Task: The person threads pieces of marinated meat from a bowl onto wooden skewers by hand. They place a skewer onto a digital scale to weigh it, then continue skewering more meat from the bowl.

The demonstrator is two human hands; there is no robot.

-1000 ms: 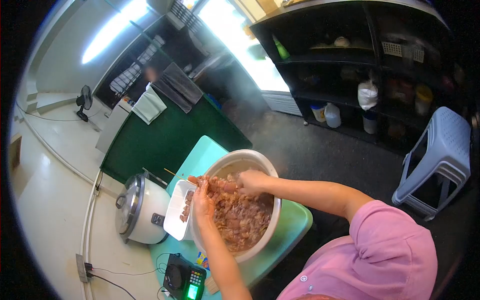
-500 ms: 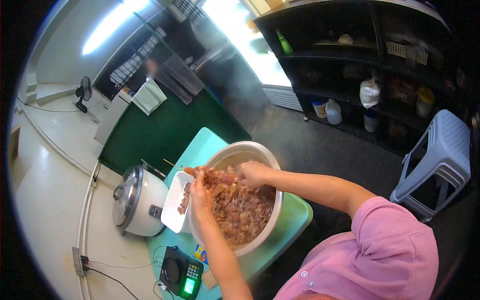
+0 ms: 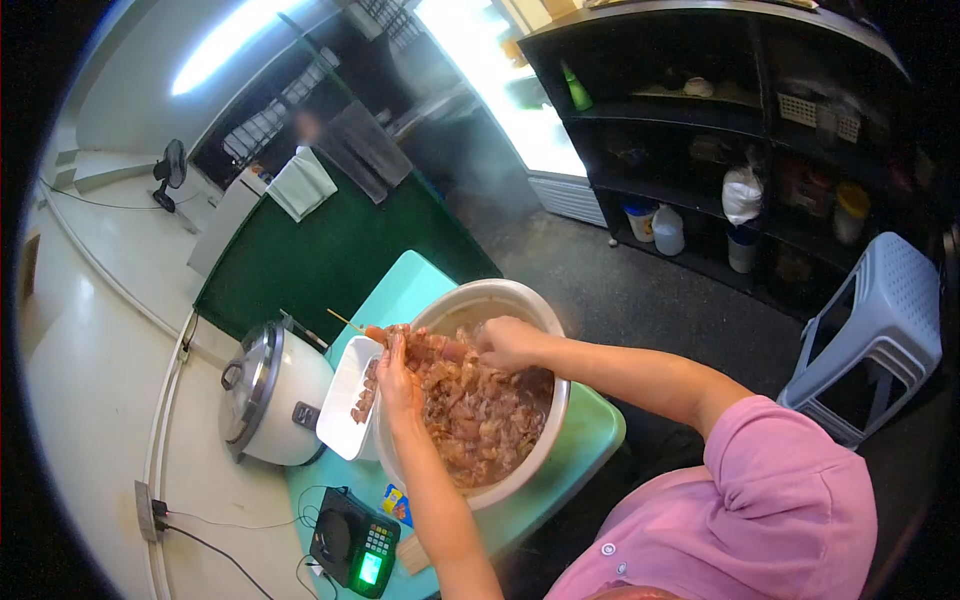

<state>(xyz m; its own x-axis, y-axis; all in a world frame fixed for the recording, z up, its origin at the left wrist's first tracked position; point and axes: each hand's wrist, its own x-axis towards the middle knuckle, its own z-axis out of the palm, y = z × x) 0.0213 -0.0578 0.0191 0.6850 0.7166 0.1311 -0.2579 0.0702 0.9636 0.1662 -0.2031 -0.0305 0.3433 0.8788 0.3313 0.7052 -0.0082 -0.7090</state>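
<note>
A skewer of raw meat (image 3: 432, 347) lies across the top of a large round basin (image 3: 560, 405), its bare wooden stick (image 3: 345, 320) pointing to the upper left. My left hand (image 3: 402, 385) grips it near the stick end, over the basin's left rim. At the opposite end, my right hand (image 3: 512, 345) is closed on the meat; its fingertips are partly hidden. Loose raw meat pieces (image 3: 475, 425) in liquid fill the basin. Beside it on the left, a white tray (image 3: 345, 430) holds several threaded meat pieces (image 3: 365, 395).
Basin and tray rest on a green table (image 3: 590, 425). A digital scale (image 3: 355, 545) and a blue-yellow packet (image 3: 396, 505) lie near the front, with a rice cooker (image 3: 280, 395) at left. Stacked plastic stools (image 3: 870, 330) and dark shelves (image 3: 680, 120) stand at right.
The camera view has shifted slightly. Both hands keep nearly the same places on the skewer, with only slight finger movement.
</note>
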